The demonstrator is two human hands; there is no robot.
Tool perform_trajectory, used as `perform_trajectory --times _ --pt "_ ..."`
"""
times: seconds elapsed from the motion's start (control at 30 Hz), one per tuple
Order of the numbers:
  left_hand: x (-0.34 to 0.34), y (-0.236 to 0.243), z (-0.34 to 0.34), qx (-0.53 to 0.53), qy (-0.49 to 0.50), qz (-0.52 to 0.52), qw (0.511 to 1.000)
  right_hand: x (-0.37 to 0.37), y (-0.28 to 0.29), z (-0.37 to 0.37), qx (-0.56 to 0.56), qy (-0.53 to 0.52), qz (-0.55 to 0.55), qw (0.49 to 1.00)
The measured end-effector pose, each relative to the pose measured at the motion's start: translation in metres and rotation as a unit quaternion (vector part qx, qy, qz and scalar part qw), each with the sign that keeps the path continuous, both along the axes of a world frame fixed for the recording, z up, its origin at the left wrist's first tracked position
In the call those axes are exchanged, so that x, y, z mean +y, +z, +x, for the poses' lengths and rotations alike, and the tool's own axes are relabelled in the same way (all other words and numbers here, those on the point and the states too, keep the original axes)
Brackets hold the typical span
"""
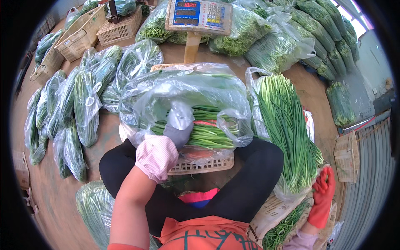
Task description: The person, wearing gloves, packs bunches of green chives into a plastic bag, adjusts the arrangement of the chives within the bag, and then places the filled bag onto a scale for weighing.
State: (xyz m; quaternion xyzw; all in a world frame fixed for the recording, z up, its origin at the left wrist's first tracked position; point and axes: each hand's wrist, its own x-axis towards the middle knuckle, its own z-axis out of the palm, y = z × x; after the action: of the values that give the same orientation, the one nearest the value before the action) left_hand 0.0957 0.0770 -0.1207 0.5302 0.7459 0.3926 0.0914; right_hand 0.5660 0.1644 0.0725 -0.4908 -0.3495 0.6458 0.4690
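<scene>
My left hand (179,132), in a grey glove with a pink striped cuff, reaches into a clear plastic bag (166,93) of long green stalks (212,139). Film covers its fingertips, so its grip is hidden. The bag lies on a pale plastic crate (204,164) between my knees, and a red band crosses the stalks. Out to the right, my right hand (323,189) wears a red glove. Its fingers are curled beside the lower end of a big bundle of leafy green stalks (287,129); anything inside them is hidden.
A scale display (199,16) on a post stands beyond the crate. Bagged greens (85,102) lie to the left, and more bags (275,46) are piled at the back right. Another crate (273,212) sits below the bundle. Pale crates (81,35) stand far left.
</scene>
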Motion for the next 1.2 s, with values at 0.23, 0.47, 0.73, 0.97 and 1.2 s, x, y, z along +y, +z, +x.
perform_trajectory --times 0.23,0.47,0.73,0.97,1.2 --pt "0.010 0.047 -0.022 0.097 -0.153 -0.203 0.962 -0.136 -0.091 0.269 -0.703 0.117 -0.215 0.668" --pt "0.003 0.090 -0.033 -0.205 -0.082 -0.028 0.975 -0.101 -0.028 0.067 -0.618 -0.040 -0.021 0.785" --pt "0.007 0.067 -0.018 -0.190 -0.086 0.013 0.978 -0.053 -0.083 -0.277 -0.226 0.473 0.105 0.845" --pt "0.015 0.036 0.003 -0.047 -0.218 -0.131 0.966 0.082 -0.169 -0.293 -0.338 0.410 0.080 0.843" --pt "0.025 -0.012 0.030 0.055 -0.316 -0.174 0.931 0.114 -0.162 -0.260 -0.362 0.558 0.213 0.716"
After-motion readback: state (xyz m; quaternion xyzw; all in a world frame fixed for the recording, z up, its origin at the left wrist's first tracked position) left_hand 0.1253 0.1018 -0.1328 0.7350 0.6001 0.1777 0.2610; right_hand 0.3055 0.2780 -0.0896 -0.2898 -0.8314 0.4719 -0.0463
